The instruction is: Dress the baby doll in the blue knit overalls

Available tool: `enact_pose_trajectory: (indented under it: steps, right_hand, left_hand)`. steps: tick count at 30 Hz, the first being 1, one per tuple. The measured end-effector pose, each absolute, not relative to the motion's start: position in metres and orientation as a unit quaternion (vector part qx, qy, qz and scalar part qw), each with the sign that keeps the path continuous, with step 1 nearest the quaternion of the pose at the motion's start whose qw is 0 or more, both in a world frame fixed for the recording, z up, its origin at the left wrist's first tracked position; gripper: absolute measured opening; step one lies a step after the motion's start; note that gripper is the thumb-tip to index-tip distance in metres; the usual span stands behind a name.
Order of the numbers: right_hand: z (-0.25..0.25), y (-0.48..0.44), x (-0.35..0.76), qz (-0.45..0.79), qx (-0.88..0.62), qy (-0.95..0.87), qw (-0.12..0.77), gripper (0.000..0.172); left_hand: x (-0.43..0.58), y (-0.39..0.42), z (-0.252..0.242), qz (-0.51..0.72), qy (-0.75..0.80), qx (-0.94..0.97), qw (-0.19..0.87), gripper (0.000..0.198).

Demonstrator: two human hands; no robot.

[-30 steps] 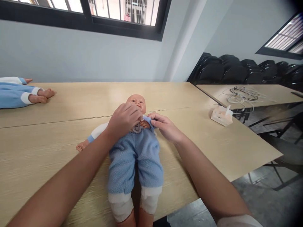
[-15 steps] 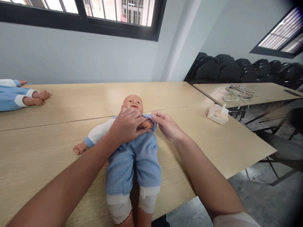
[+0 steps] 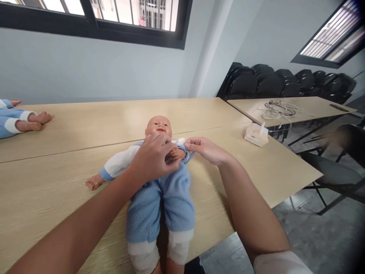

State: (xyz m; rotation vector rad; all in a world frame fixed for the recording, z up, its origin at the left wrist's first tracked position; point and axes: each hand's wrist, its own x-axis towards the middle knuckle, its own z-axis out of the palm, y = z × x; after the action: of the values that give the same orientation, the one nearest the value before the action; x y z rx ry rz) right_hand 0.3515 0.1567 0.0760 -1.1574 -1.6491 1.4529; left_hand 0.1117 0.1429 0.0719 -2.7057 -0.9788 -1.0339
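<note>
A baby doll [image 3: 158,199] in blue and white fleece clothes lies on its back on the table, its feet toward me. My left hand [image 3: 155,158] is over its chest, fingers and thumb curled round the doll's hand [image 3: 178,153], which partly shows between them. Pinched in the thumb and fingertips of my right hand [image 3: 203,148] is the blue edge of the sleeve [image 3: 188,152] on that same arm. The doll's other arm [image 3: 114,167] stretches out to the left, with its white sleeve and blue cuff in place.
A second doll's legs [image 3: 19,122] show at the far left of the wooden table [image 3: 71,190]. To the right stands a tissue box [image 3: 256,135]. Tangled cables [image 3: 279,110] lie on another table behind it. Stacked black chairs [image 3: 242,82] line the wall; one chair [image 3: 336,167] stands at right.
My right hand has drawn the sleeve edge slightly to the right, away from the doll's hand. My left hand stays over the chest. The whole view has shifted a little.
</note>
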Motion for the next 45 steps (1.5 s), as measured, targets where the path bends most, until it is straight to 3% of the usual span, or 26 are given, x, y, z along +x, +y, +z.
enact_pose_trajectory:
  steps: [7,14,23,28,33,40,45]
  right_hand:
    - [0.047,0.173,0.352,0.612,-0.404,-0.55,0.4,0.036]
    - [0.025,0.182,0.352,0.687,-0.382,-0.45,0.423,0.033]
    - [0.007,0.193,0.337,0.627,-0.4,-0.45,0.495,0.036]
    - [0.018,0.194,0.327,0.582,-0.379,-0.445,0.566,0.039]
    - [0.024,0.189,0.331,0.585,-0.377,-0.471,0.541,0.033]
    - [0.014,0.19,0.343,0.716,-0.316,-0.446,0.434,0.024]
    - [0.016,0.185,0.341,0.731,-0.312,-0.462,0.393,0.03]
  left_hand:
    - [0.121,0.116,0.084,-0.299,-0.254,-0.914,0.103,0.013]
    - [0.113,0.12,0.096,-0.331,-0.348,-0.876,-0.034,0.016]
    - [0.109,0.118,0.098,-0.371,-0.213,-0.904,-0.01,0.015]
    - [0.108,0.116,0.101,-0.343,-0.185,-0.92,-0.047,0.019]
    - [0.103,0.116,0.103,-0.328,-0.193,-0.922,-0.068,0.021]
    - [0.089,0.123,0.117,-0.429,-0.182,-0.877,-0.116,0.018]
    - [0.077,0.143,0.118,-0.494,-0.253,-0.826,-0.1,0.013]
